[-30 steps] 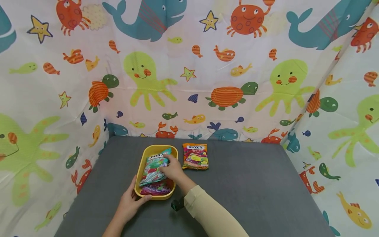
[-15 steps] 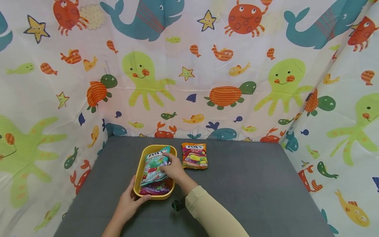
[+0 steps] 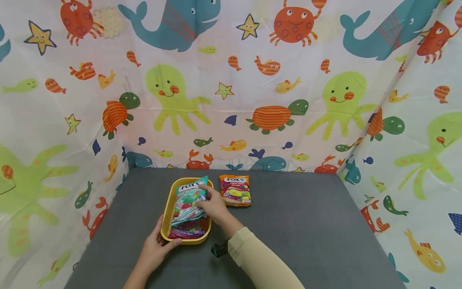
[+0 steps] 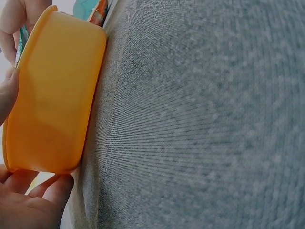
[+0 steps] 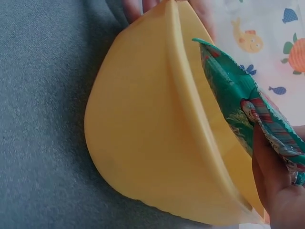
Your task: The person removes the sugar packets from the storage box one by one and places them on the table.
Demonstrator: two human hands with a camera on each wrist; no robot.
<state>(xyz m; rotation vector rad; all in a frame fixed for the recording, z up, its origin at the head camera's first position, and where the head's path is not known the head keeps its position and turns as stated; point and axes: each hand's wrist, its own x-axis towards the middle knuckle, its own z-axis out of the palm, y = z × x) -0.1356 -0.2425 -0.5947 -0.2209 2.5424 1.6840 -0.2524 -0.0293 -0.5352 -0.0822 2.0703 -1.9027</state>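
Observation:
A yellow plastic tub (image 3: 187,241) stands on the grey table, left of the middle. My left hand (image 3: 155,249) holds its near left corner, thumb at the near rim and fingers along the left side. Inside, at the near end, lies a purple candy bag (image 3: 187,229). Over it a green candy bag (image 3: 185,204) leans in the tub, its top end at the far rim. My right hand (image 3: 215,206) pinches the right edge of that green bag. In the right wrist view, the green bag (image 5: 233,90) slants up past the rim, its film creased at the fingers.
An orange and red candy bag (image 3: 235,190) lies flat on the table, just right of the tub. A dark device (image 3: 219,249) sits at the right wrist. Curtains (image 3: 231,80) printed with sea animals enclose the table (image 3: 299,224) at the back and sides.
The green bag has turned slightly, its printed front now facing up more squarely. The right hand keeps its pinch and the left hand stays on the tub. The whole view has shifted a little.

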